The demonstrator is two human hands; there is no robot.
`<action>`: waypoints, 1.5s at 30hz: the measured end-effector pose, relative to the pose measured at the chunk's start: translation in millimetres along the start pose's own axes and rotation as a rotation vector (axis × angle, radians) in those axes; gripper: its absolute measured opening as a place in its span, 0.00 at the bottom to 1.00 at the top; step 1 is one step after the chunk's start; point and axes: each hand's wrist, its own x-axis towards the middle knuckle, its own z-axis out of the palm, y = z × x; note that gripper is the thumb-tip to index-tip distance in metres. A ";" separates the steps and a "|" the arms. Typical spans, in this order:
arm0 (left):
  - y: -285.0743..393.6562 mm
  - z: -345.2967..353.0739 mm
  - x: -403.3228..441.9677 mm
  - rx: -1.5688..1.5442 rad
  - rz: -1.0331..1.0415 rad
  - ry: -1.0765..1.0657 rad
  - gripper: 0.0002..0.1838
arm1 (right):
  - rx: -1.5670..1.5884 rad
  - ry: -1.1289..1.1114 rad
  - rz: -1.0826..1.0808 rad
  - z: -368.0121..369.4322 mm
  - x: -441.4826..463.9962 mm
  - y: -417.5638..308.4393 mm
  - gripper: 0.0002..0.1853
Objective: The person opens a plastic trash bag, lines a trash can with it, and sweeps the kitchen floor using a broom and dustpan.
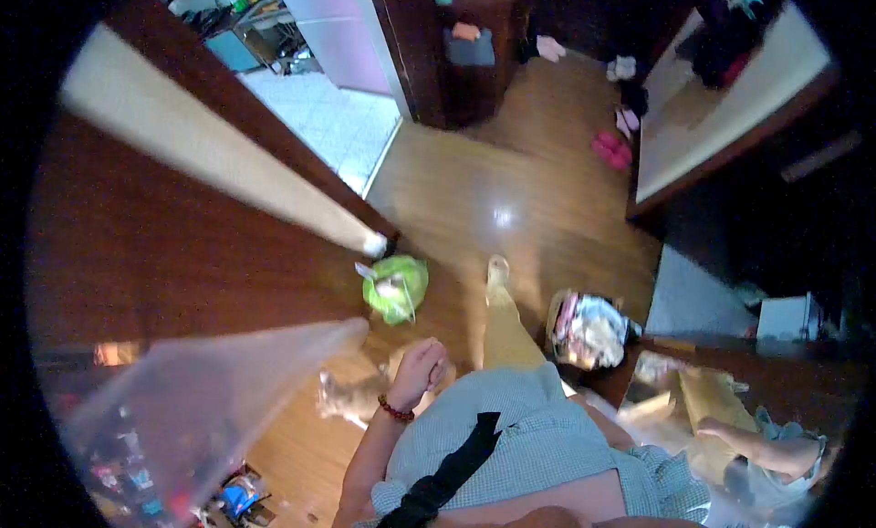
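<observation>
My left hand (422, 373) hangs beside my body, its fingers curled together, with nothing showing between them. A reddish beaded bracelet (396, 407) circles that wrist. Just behind the hand, a small tan and white animal (356, 398) is on the wood floor, partly covered by my arm. Further ahead on the left sits a bright green plastic bag (395, 289) with something pale inside. On my right, part of my forearm (602, 420) shows past my checked dress (511, 414); the fingers of my right hand cannot be made out.
A basket heaped with clothes (591, 329) stands ahead to the right. Pink slippers (611, 150) and other shoes lie by the right wall. A doorway on the left opens onto a tiled floor (306, 117) with a fridge (342, 35). Sheer plastic sheeting (219, 382) hangs at left.
</observation>
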 end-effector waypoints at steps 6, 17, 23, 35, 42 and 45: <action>131.3 -14.4 190.2 -0.146 0.162 0.050 0.23 | 0.232 -0.003 -0.234 -23.3 120.6 -283.6 0.06; 277.0 -185.0 431.9 -0.456 0.253 0.755 0.20 | -0.327 -0.096 -0.753 196.4 227.2 -804.5 0.08; 390.8 -362.2 573.9 -0.638 0.368 0.784 0.12 | -0.675 -0.296 -0.900 389.1 267.0 -891.8 0.09; 534.1 -691.4 584.8 1.614 -0.736 1.372 0.25 | -0.931 -0.567 -0.759 622.5 245.7 -1142.8 0.11; 592.6 -688.9 646.9 1.069 -1.332 1.204 0.30 | -0.975 -0.566 -0.694 770.5 312.7 -1270.1 0.13; 652.0 -707.2 667.1 0.790 -1.015 0.861 0.24 | -0.927 -0.615 -0.764 826.8 306.3 -1324.6 0.12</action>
